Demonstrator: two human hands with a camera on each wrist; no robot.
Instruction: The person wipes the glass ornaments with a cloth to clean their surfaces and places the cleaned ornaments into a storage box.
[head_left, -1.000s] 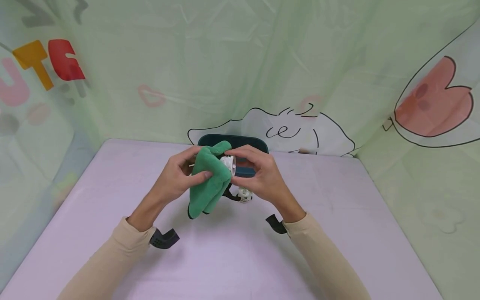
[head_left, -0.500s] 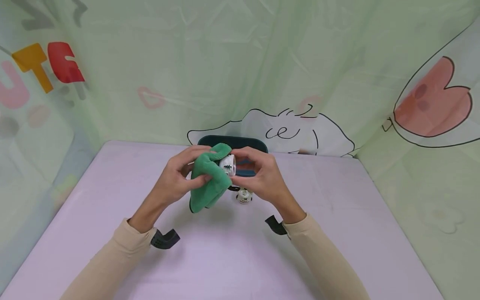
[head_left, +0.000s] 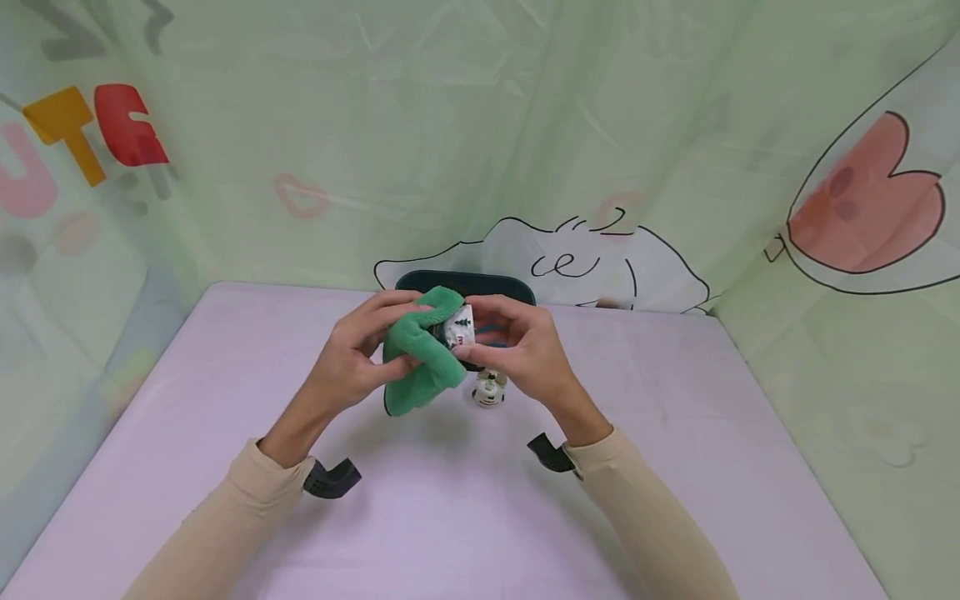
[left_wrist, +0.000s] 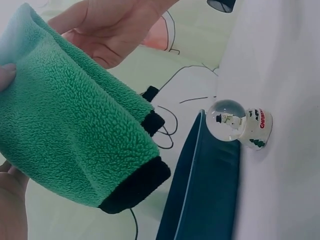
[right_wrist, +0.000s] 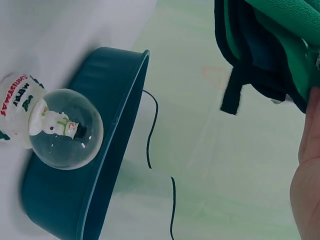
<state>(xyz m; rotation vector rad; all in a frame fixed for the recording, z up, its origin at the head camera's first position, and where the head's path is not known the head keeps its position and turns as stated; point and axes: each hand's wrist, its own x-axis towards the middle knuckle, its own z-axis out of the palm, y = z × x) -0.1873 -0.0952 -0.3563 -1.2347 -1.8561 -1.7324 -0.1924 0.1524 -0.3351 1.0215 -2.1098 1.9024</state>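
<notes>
On your lilac table you have a dark teal bin at the middle of the far edge, and just on your side of it a snow globe standing upright, white base lettered MERRY CHRISTMAS, black-hatted snowman inside. Past the far edge you've got pale green sheeting with a white, black-outlined drawing behind the bin, stretching to the far right corner. Up beyond the far left corner you see an orange T, red letter and pink letter; beyond the far right corner, a red heart shape.
</notes>
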